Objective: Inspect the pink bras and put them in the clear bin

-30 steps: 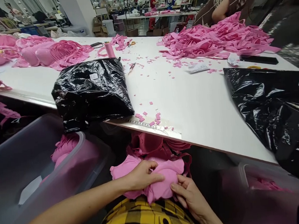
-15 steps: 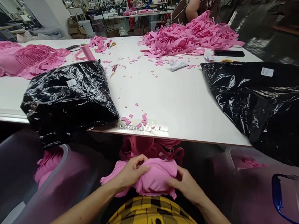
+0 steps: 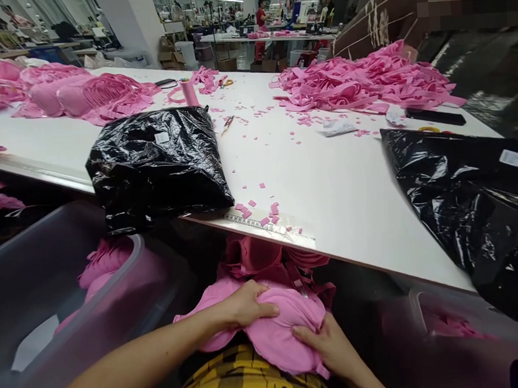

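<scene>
Holding a soft, pink, two-cupped cloth garment [image 3: 285,339] over yellow-and-black checked clothing [image 3: 235,383], below the near edge of a white, flat-topped bench [image 3: 351,200]; pinching with the left hand [image 3: 249,304] and right hand [image 3: 328,342], closing both on it, thumbs uppermost, fingertips partly hidden. Probably working best by pressing lightly and easing folds outward. Pointing the garment's long axis left to right, roughly parallel to that edge, slanting bodyward at the right end. Facing a shiny black plastic bag [image 3: 160,165] overhanging at left, then tangled pink fabric straps [image 3: 361,82] near the far right corner.
</scene>
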Demonstrator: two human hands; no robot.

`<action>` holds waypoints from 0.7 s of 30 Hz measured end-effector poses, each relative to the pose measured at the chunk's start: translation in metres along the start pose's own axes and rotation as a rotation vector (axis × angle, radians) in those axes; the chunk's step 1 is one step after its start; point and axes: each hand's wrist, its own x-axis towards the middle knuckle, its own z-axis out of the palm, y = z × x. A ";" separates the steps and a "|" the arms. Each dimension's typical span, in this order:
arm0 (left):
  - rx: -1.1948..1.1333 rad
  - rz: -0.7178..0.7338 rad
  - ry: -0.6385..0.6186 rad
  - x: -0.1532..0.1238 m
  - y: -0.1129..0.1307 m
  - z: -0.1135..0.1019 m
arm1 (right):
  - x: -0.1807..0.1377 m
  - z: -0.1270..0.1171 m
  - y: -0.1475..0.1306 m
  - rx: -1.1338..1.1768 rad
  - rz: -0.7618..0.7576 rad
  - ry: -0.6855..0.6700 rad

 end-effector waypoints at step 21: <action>0.643 0.214 -0.084 -0.030 0.000 0.000 | -0.020 -0.018 -0.050 -0.725 -0.150 -0.204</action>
